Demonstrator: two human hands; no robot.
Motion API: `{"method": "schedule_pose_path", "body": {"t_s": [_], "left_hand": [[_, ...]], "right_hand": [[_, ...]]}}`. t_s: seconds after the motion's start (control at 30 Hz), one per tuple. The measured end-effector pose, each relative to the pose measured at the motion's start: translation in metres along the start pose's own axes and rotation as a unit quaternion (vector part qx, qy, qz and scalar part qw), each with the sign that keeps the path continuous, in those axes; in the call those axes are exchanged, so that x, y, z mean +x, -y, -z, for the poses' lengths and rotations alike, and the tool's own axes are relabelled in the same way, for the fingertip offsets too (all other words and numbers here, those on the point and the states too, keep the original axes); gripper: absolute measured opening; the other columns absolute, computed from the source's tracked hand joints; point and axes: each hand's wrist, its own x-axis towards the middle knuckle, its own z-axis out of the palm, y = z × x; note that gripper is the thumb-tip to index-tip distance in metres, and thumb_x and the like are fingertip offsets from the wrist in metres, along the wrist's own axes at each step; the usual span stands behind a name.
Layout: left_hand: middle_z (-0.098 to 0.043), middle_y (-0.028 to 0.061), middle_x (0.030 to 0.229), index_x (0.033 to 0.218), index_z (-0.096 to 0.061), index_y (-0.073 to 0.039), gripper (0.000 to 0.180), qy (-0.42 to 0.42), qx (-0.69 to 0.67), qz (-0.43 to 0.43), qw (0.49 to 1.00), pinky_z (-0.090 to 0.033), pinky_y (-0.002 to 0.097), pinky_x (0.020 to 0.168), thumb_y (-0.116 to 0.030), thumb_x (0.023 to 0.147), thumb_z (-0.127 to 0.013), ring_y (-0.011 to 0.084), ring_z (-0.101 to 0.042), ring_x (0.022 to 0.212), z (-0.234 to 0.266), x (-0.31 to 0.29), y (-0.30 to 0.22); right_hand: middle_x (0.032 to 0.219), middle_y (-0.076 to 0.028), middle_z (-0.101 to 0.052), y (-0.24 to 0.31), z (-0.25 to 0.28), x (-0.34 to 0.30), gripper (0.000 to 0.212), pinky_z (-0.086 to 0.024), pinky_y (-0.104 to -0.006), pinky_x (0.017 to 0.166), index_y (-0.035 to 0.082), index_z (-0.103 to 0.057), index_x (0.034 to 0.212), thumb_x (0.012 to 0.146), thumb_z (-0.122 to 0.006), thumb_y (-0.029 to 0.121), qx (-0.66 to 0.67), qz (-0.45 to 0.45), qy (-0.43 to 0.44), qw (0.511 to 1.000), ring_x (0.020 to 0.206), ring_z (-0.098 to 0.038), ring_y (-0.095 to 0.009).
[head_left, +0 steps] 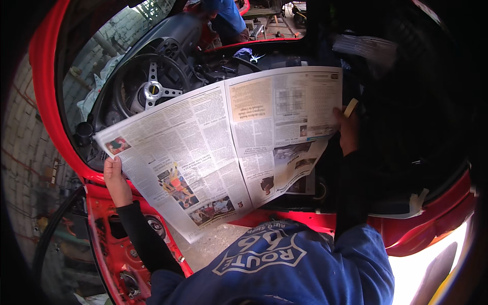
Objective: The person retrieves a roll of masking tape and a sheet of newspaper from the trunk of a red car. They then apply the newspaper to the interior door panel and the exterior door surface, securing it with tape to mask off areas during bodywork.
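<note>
A large newspaper sheet [203,157], printed with text and coloured photos, is spread out in front of me, its text upside down. My left hand [117,183] pinches its left edge, thumb on top. At the opposite edge, my right hand [348,132] grips the paper with its fingers partly in shadow. A small pale-yellow strip or block [350,108] sticks up from that same hand; I cannot tell its kind. The sheet's lower right part sags and curls, and it hides much of the car interior behind it.
Beyond the paper are a steering wheel [153,91] and a dark dashboard [178,38]. A red door frame [46,101] curves up the left, above an opened red door panel [114,239]. Another person in blue [229,20] stands past the car. A clear plastic bundle [366,48] lies at the right.
</note>
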Motion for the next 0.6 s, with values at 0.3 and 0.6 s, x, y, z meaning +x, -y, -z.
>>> {"method": "schedule_pose_path", "body": {"t_s": [0.3,0.6], "left_hand": [[-0.063,0.0049,0.098,0.104,-0.059,-0.001,0.016,-0.120,0.122,-0.180,0.969,-0.043,0.0251,0.083,-0.016,0.103,-0.053,0.0091,-0.052,0.090,-0.005,-0.004,-0.007],[-0.063,0.0061,0.099,0.107,-0.059,0.002,0.020,-0.133,0.231,-0.266,0.926,-0.045,0.0264,0.085,-0.016,0.104,-0.053,0.0110,-0.054,0.090,-0.011,0.025,-0.043]], "right_hand": [[0.094,-0.009,-0.067,0.008,0.000,-0.008,0.021,-0.048,-0.0324,0.080,-0.004,-0.065,0.102,0.092,-0.066,0.015,-0.093,0.069,-0.022,0.993,0.086,-0.062,-0.017],[0.085,-0.006,-0.067,-0.003,-0.004,-0.016,0.024,-0.048,-0.0310,0.073,0.000,-0.067,0.093,0.091,-0.072,0.023,-0.068,0.014,-0.020,0.997,0.078,-0.060,-0.013]]}}
